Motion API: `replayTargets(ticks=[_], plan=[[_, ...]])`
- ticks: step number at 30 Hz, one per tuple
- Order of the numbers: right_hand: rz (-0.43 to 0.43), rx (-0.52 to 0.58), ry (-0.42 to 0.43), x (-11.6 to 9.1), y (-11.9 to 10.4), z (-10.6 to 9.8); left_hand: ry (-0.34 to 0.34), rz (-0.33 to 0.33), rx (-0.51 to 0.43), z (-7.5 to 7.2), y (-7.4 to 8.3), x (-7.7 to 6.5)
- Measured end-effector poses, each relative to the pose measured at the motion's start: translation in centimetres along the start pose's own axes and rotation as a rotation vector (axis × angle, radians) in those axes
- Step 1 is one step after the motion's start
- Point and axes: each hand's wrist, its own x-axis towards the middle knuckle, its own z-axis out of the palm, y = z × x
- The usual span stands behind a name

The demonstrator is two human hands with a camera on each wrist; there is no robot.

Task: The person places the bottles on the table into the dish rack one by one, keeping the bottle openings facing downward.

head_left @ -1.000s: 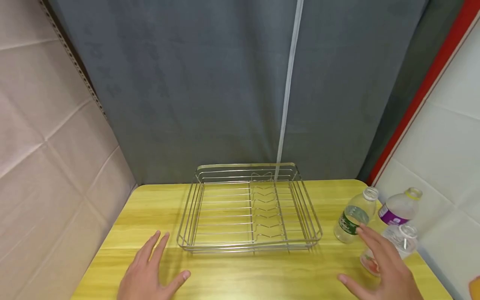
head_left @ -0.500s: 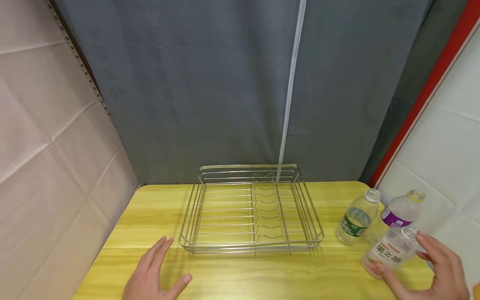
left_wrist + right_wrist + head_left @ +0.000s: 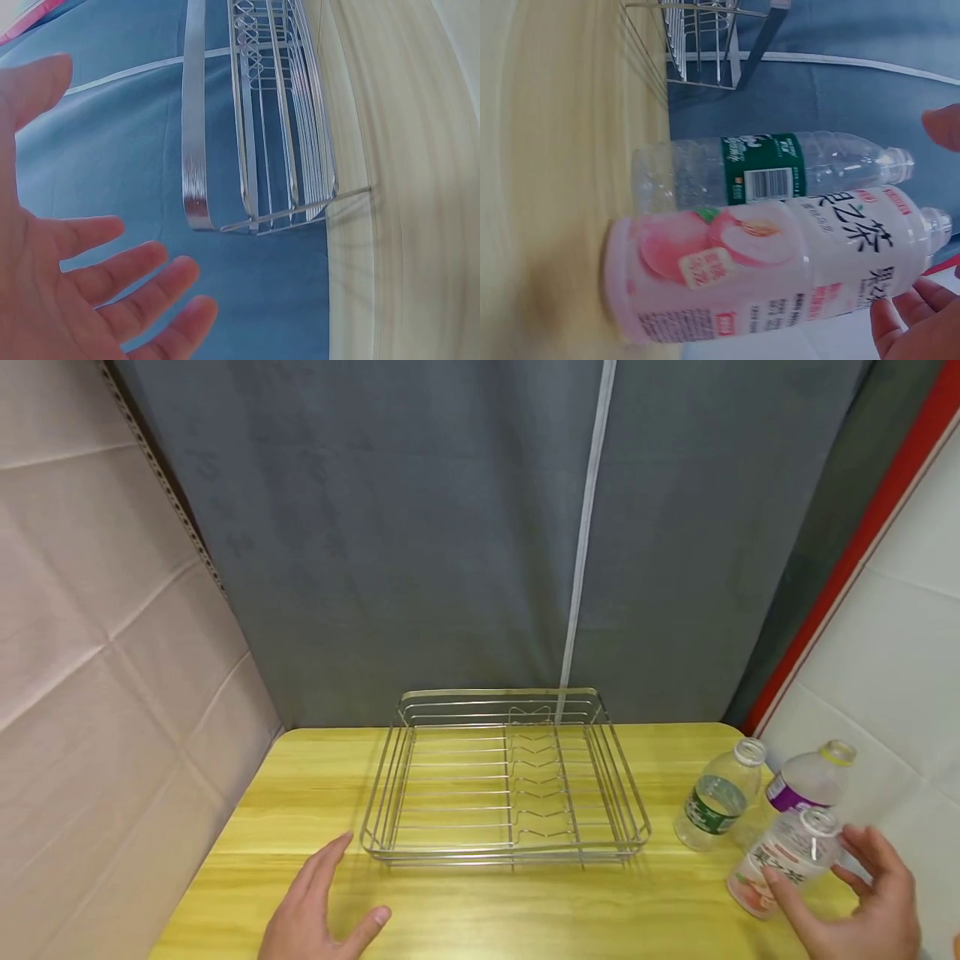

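Right hand at the peach-label bottle, left hand spread near the wire rack.

Landmark: the wire rack (image 3: 194, 135), standing on the yellow wood-grain table (image 3: 525, 910), grey curtain (image 3: 412, 527) behind it. The peach-label bottle (image 3: 769, 271) stands right of the rack and nearer the person. The right hand (image 3: 866, 910) is around its upper part, thumb and fingers apart; in the right wrist view the thumb is clear of it, fingers close against its far side. Cannot tell whether they touch. Between that bottle and the rack: the green-label bottle (image 3: 711, 803), upright. Behind the peach-label one, farther right of the rack: the purple-label bottle (image 3: 810, 779), partly hidden. Left hand (image 3: 309, 902): just off the rack's near left corner, thumb and fingers apart.
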Motion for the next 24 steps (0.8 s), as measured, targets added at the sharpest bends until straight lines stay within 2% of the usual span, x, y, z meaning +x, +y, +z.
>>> replayTargets(ticks=[6,9,13,16,18,24], plan=[[0.203,-0.055,-0.070,1.1,1.2,0.6,0.017,-0.017,-0.044,0.4,0.3,-0.1],[0.314,-0.107,-0.165,1.8,2.0,0.9,0.020,-0.019,-0.058,0.6,0.5,0.0],[0.401,-0.176,-0.347,2.8,3.4,1.1,0.019,-0.014,-0.077,0.8,0.9,0.0],[0.430,-0.206,-0.464,3.4,4.3,1.2,0.030,-0.011,-0.094,0.8,1.2,0.1],[0.437,-0.210,-0.497,3.6,4.7,1.2,0.037,-0.010,-0.117,0.8,1.4,0.0],[0.400,-0.193,-0.466,3.3,4.3,1.6,0.065,0.007,-0.199,1.0,1.9,0.1]])
